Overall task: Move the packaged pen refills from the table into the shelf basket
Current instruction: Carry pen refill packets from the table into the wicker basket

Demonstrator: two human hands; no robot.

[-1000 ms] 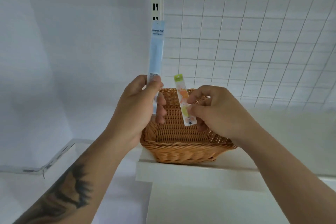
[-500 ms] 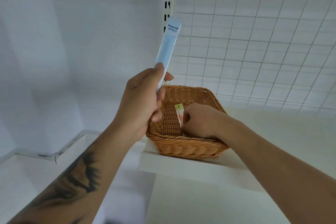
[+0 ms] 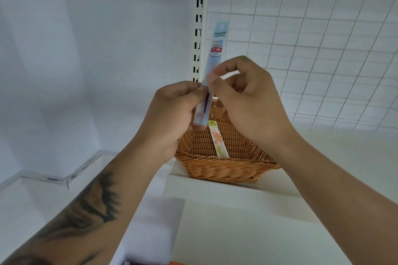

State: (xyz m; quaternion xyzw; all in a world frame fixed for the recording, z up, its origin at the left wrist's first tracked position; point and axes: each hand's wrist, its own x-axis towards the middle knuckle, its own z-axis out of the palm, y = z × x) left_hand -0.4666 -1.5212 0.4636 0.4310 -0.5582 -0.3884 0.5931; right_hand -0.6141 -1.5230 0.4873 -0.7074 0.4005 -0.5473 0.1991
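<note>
Both hands meet on the blue pack [image 3: 216, 54], a long flat plastic sleeve standing almost upright above the basket [image 3: 224, 168]. The left hand [image 3: 172, 118] has its fingers curled round the pack's lower end, with the thumb pressed along its edge. The right hand [image 3: 247, 101] pinches the pack a little higher between thumb and forefinger, its other fingers loosely bent behind. A dark refill shows through the clear lower part of the sleeve; the printed header at the top, towards 12 o'clock, carries a small red label whose text is too blurred to read.

The second pack [image 3: 217, 142], a short glossy strip with a yellow-green top and orange pattern, lies inside the basket, leaning from the floor up the back wall, just under the hands at 6 o'clock from the blue one.

The basket is woven tan wicker with sloping sides and a braided rim, set on a smooth white shelf [image 3: 215, 189]. Behind, at 12 o'clock, rises a slotted white upright [image 3: 199, 19]; at 2 o'clock, a white wire grid [image 3: 312, 38].
</note>
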